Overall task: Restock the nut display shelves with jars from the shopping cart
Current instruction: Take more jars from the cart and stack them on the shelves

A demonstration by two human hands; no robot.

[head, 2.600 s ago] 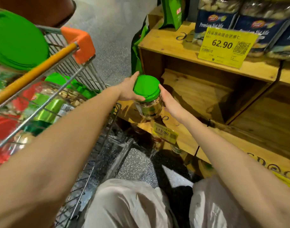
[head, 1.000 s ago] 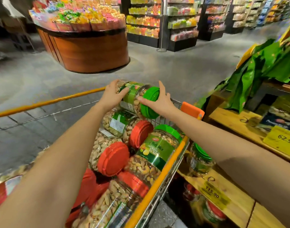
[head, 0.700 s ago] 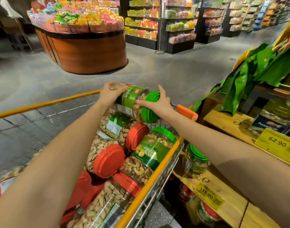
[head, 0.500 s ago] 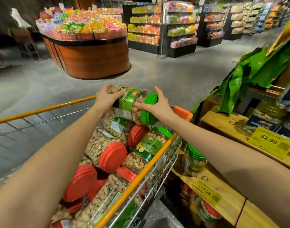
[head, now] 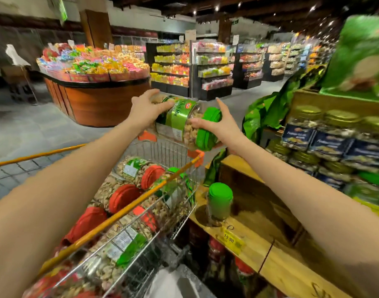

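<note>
The clear, green-lidded plastic nut jar [head: 180,122], lying sideways, has risen clear of the wire shopping cart [head: 160,150] to above its far rim. The left hand [head: 145,111] grips its base end, the right hand [head: 224,125] its lid end.

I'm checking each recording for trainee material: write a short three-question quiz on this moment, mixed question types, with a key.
1. True or false: the left hand and right hand both hold the Nut Mix jar above the shopping cart.
2. The shelf jar on the wooden shelf stands: A upright, B on its side, C upside down.
3. Fill in: the cart jars have green or ____ lids.
Key: 1 true; 2 A; 3 red.
</note>
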